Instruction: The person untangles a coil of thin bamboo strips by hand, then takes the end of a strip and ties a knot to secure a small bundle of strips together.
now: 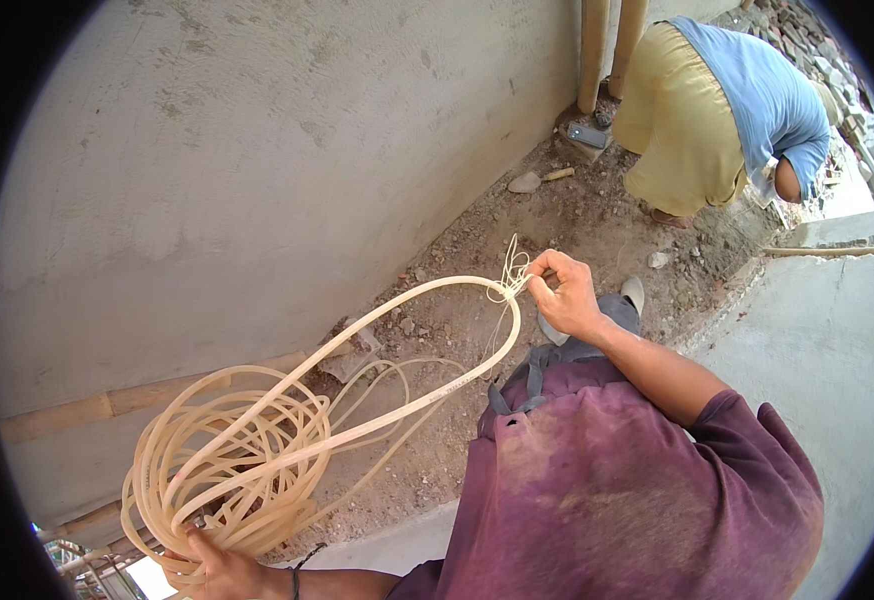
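Observation:
A tangled coil of pale, translucent plastic tubing [234,450] hangs at the lower left. My left hand [216,566] grips its lower end, fingers wrapped around several loops. One long loop of the tubing reaches up and right towards my right hand [561,292]. Thin pale string [513,281] is knotted around the bend of that loop, with loose strands standing up from it. My right hand pinches the string between thumb and fingertips, just right of the knot.
A plastered wall [294,172] rises on the left, with bamboo poles [594,56] against it. A co-worker in a blue shirt [759,90] bends over at the upper right. A phone [587,136] lies on a block. Rubble covers the dirt ground [557,210]; a low plastered wall [804,337] stands right.

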